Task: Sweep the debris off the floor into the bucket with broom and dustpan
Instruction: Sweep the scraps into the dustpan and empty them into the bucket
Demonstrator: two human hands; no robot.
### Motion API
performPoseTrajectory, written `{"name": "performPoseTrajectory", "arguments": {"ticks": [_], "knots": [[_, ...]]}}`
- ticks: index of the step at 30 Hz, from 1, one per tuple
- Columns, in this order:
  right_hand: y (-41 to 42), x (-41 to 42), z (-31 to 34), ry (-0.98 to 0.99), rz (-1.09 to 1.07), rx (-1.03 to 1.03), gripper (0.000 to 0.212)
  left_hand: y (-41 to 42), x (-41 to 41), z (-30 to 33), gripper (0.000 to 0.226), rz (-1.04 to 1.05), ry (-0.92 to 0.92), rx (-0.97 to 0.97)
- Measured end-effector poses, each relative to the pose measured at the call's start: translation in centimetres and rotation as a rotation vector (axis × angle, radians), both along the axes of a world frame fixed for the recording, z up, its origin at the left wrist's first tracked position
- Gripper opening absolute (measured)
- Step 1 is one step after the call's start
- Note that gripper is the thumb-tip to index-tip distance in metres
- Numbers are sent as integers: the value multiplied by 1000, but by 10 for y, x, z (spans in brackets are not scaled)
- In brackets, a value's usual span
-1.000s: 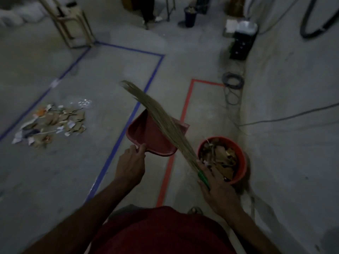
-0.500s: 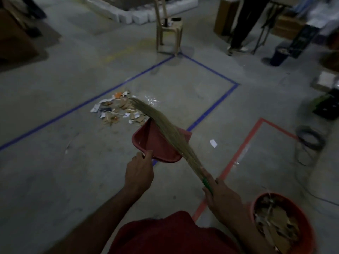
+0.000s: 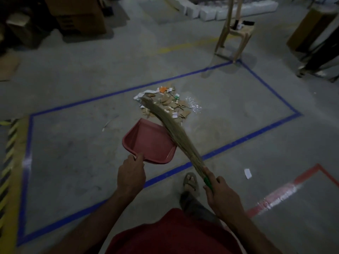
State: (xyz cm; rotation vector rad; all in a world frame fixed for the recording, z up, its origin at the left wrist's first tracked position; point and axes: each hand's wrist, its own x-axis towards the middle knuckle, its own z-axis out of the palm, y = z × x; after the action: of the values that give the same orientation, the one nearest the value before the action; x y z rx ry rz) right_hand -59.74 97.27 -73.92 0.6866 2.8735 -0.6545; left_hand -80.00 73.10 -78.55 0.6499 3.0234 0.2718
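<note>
A pile of debris, cardboard scraps and bits of paper, lies on the concrete floor inside a blue-taped rectangle. My left hand grips the handle of a red dustpan, held above the floor just short of the pile. My right hand grips the green handle of a straw broom, whose bristles slant up and left across the dustpan's right edge, their tip over the near side of the pile. The bucket is out of view.
A single white scrap lies right of the blue tape, near red tape. A plastic chair stands at the rectangle's far corner. Cardboard boxes sit at far left. My sandalled foot is between my hands.
The view has swung left, away from the bucket, which has left the frame. The debris pile now lies straight ahead and closer. Both hands keep their grip on dustpan and broom.
</note>
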Motion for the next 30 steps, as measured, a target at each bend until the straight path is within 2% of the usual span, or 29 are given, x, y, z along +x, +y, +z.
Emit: {"name": "performPoseTrajectory", "arguments": {"ticks": [4, 9, 12, 16, 24, 30], "knots": [[39, -58, -19, 15, 6, -48, 65, 12, -45, -5, 29, 88, -14, -33], [102, -129, -39, 1, 29, -98, 71, 45, -98, -5, 26, 177, -63, -77], [138, -166, -45, -58, 60, -165, 77, 61, -126, -3, 34, 216, -78, -105], [172, -226, -54, -119, 123, -177, 75, 83, -164, -7, 36, 280, -118, -157], [172, -363, -75, -169, 264, -221, 68, 86, -241, -41, 38, 347, -198, -160], [153, -487, -115, -322, 363, -105, 68, 63, -322, -99, 44, 461, -352, -72]]}}
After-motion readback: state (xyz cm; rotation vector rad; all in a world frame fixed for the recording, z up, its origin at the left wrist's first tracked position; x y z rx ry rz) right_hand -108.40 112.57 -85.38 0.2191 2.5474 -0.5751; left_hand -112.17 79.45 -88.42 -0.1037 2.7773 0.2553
